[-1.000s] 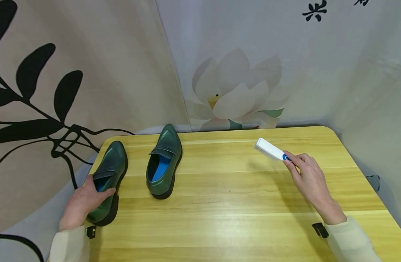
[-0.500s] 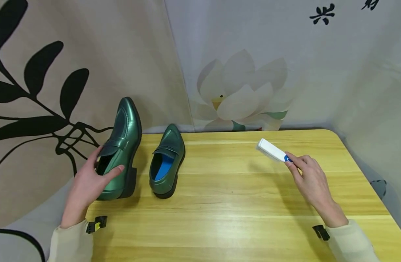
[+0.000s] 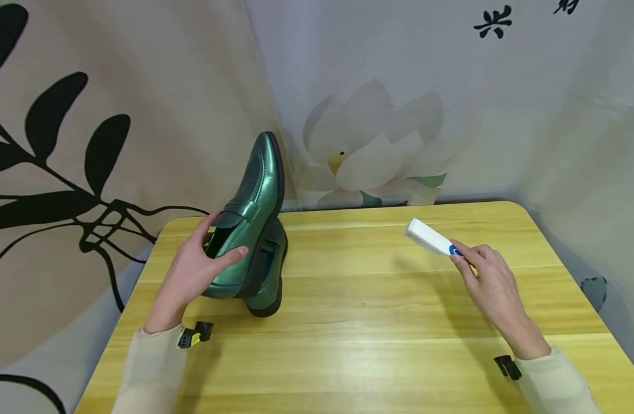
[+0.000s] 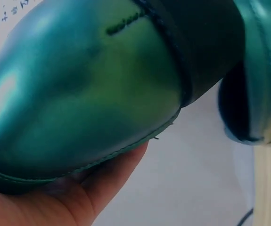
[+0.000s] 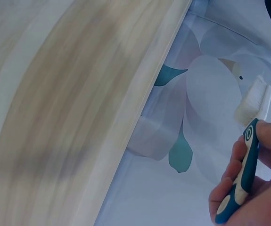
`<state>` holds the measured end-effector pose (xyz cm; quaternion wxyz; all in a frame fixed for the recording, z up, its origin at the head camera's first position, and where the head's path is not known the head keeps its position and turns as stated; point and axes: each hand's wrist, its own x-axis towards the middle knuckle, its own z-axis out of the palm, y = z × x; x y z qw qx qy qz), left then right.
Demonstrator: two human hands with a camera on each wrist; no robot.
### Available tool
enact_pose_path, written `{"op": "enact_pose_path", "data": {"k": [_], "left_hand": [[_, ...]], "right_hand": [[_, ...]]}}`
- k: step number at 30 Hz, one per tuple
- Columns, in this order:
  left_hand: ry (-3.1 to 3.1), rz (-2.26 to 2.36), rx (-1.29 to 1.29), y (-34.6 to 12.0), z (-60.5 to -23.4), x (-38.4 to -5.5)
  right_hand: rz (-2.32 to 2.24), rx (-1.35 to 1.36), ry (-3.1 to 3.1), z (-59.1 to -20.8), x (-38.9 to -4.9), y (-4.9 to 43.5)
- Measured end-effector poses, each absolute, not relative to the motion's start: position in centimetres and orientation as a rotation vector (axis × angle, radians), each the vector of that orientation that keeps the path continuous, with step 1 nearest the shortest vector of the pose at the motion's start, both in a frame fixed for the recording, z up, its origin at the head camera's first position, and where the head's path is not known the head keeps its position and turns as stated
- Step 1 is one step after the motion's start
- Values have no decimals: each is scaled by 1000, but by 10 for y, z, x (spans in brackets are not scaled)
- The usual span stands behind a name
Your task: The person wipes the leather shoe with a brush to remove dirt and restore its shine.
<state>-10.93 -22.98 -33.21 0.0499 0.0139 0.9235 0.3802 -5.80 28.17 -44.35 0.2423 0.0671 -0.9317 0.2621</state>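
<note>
My left hand (image 3: 189, 270) grips a green loafer (image 3: 254, 213) by its heel opening and holds it up, toe raised, over the table. In the left wrist view the heel of this loafer (image 4: 78, 94) fills much of the picture, with fingers beneath its edge. Behind the lifted shoe, partly hidden, the other green loafer (image 3: 271, 290) stands on the table. At the right, my right hand (image 3: 490, 282) holds a white brush (image 3: 427, 236) above the table. The right wrist view shows the brush's blue-and-white handle (image 5: 241, 176) in the curled fingers and its pale bristles (image 5: 250, 101).
The wooden table (image 3: 373, 345) has its far edge against a curtain (image 3: 192, 86) printed with leaves and a lotus. More curtain hangs close along the table's right side.
My left hand has lifted the left loafer off the table, tilted its toe up and carried it right, in front of the other shoe. The right hand with the brush has hardly moved.
</note>
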Motion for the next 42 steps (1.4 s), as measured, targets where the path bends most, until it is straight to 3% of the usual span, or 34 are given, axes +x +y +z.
{"op": "enact_pose_path", "data": {"k": [10,16,27,42], "left_hand": [[2726,1177,228,-189,-325,-115],[2512,1333,353,-137,-354,-128],[2126,1438,351,-55,-421,-152],[2147,1066,590,-33,-442,-178]], "right_hand": [[716,181,-2533,-442,-56,284],[717,169,-2527,-439,-54,287],[749,133,-2523,-437,-51,293],[785,169,-2605,-440,-68,271]]}}
